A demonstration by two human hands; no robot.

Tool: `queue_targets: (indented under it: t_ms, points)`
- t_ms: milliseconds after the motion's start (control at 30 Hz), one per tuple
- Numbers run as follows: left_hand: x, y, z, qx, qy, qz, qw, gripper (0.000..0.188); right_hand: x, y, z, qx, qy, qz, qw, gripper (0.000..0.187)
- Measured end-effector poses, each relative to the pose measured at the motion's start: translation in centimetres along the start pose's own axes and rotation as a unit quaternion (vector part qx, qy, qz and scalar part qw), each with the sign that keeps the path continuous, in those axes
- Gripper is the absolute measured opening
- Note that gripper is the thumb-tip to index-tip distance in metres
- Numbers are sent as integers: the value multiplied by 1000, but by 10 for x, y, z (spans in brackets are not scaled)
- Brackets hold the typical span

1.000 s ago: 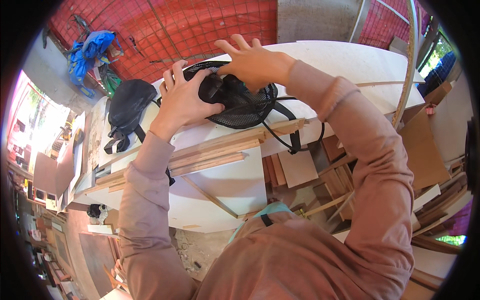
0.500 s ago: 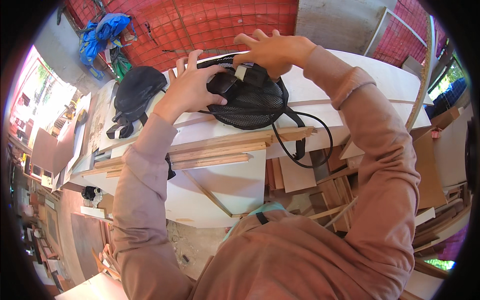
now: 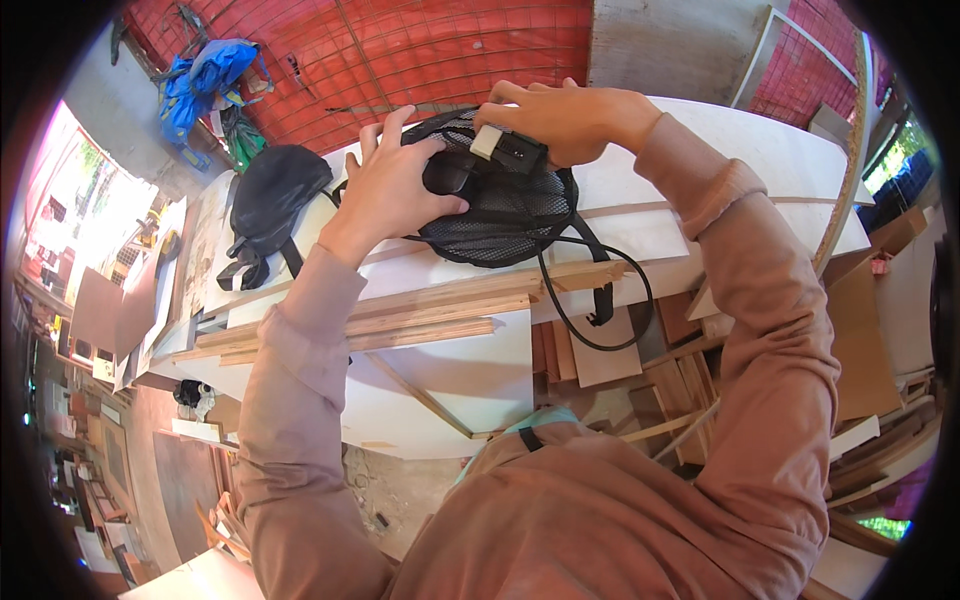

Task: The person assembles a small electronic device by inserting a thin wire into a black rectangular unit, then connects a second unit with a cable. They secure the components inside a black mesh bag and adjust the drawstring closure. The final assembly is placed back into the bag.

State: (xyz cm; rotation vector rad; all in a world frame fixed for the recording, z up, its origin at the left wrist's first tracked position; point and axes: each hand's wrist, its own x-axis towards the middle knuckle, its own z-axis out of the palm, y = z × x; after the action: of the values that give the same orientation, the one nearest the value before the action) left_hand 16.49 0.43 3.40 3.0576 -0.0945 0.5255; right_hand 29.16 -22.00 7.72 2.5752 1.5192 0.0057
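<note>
A black mesh bag (image 3: pixel 505 215) lies on the white board at the far side, with a black strap and a thin black cord trailing from its near right. My left hand (image 3: pixel 390 190) curves round the bag's left side, thumb and forefinger about a dark, glossy box-shaped piece (image 3: pixel 448 178); its other fingers point up. My right hand (image 3: pixel 575 118) is bent over the bag's far right edge, its fingertips partly hidden. Just below those fingers sits a black block-like piece (image 3: pixel 517 152) with a pale tag (image 3: pixel 487 141).
A black rounded pouch (image 3: pixel 275 200) with straps lies left of the bag. Wooden strips (image 3: pixel 430 310) run along the near side of the white board (image 3: pixel 740 150). Blue plastic (image 3: pixel 205 85) hangs by the red mesh wall (image 3: pixel 450 50). Timber offcuts (image 3: pixel 680 390) lie below right.
My right hand has shifted slightly right and its fingers have drawn closer together. The block with the pale tag shows more fully. The view has shifted slightly.
</note>
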Motion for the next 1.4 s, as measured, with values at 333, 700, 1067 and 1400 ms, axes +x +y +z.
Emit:
queue_targets:
  t_ms: [333,700,1067,1400]
  points:
    - [1,-5,22,-29,45,29,998,72,-5,-6,4,-16,6,-6,1000,89]
    - [-38,-96,-39,-96,64,101,988,47,-48,-19,15,128,248,-20,960,37]
    - [-41,-47,-10,-58,14,322,945,18,-85,-64,43,156,107,-13,982,20]
    - [-28,-48,-11,-177,130,206,954,11,-95,-65,69,218,234,23,947,28]
